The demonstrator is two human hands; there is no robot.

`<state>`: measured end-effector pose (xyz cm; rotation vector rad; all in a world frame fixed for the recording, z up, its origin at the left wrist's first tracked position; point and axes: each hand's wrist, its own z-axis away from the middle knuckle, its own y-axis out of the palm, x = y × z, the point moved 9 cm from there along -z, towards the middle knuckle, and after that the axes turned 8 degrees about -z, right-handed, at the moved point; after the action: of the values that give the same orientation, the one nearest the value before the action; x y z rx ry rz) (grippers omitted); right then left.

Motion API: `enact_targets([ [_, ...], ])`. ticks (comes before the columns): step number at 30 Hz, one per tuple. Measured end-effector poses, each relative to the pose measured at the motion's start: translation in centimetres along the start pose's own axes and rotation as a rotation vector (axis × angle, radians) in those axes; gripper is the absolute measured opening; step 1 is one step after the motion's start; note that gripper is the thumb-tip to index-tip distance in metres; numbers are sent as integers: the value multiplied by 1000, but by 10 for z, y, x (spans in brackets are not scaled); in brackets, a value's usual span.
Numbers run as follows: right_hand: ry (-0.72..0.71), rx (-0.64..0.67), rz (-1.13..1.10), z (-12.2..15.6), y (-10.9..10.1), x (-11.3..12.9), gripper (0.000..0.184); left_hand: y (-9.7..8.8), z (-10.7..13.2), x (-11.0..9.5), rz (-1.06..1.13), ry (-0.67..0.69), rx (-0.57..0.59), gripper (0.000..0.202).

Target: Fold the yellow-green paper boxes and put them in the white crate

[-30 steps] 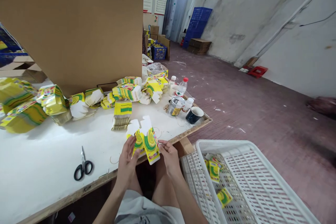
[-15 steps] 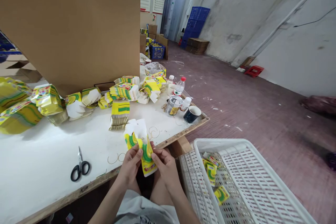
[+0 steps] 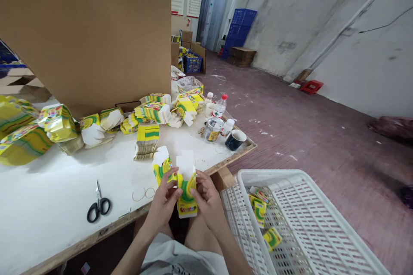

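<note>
Between my two hands, over the table's front edge, is a small yellow and green carton (image 3: 186, 193) with a white flap standing up at its far end. My left hand (image 3: 166, 197) grips its left side, thumb on the printed face. On the opposite side my right hand (image 3: 206, 193) is closed on the same carton, thumb also on the front. Just behind my left fingers, another yellow carton blank (image 3: 161, 165) lies on the table with its white flap up. A stack of flat cartons (image 3: 146, 142) stands farther back.
Scissors (image 3: 98, 204) and rubber bands (image 3: 139, 194) lie on the white table (image 3: 58, 189). Carton bundles (image 3: 151, 111) line a big cardboard box (image 3: 97, 38). A dark mug (image 3: 235, 140), a jar (image 3: 213, 129) and bottles stand near the right corner. A white basket (image 3: 274, 175) holds several cartons.
The carton in my hands has been turned to face me squarely, and it looks more opened out, its white flap upright. My right hand has shifted slightly up and right along its side.
</note>
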<state>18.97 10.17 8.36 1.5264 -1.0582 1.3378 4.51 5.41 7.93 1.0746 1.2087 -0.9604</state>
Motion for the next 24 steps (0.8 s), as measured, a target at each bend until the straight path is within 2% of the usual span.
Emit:
enact_targets([
  [2, 24, 92, -91, -3, 3, 6, 44, 4, 2, -1, -4, -14, 78, 45],
  [4, 50, 165, -154, -7, 4, 13, 33, 9, 3, -1, 45, -40, 147, 40],
  [7, 69, 241, -143, -11, 4, 21, 17, 19, 6, -3, 163, -58, 249, 35],
  [9, 47, 249, -98, -13, 3, 26, 15, 23, 8, -3, 226, -63, 273, 39],
  [12, 26, 202, -44, -14, 1, 28, 19, 24, 9, -1, 275, -82, 284, 63],
  [14, 41, 152, -58, -13, -1, 24, 18, 23, 8, 1, 264, -108, 286, 71],
  [19, 27, -43, -94, -16, -21, 24, 29, 16, 5, 2, 133, -149, 229, 49],
  [21, 55, -19, -62, -17, -22, 26, 32, 13, 3, 1, 67, -134, 190, 45],
  [24, 128, 124, 3, -15, -11, 24, 33, 15, 2, 0, -18, -78, 185, 42],
])
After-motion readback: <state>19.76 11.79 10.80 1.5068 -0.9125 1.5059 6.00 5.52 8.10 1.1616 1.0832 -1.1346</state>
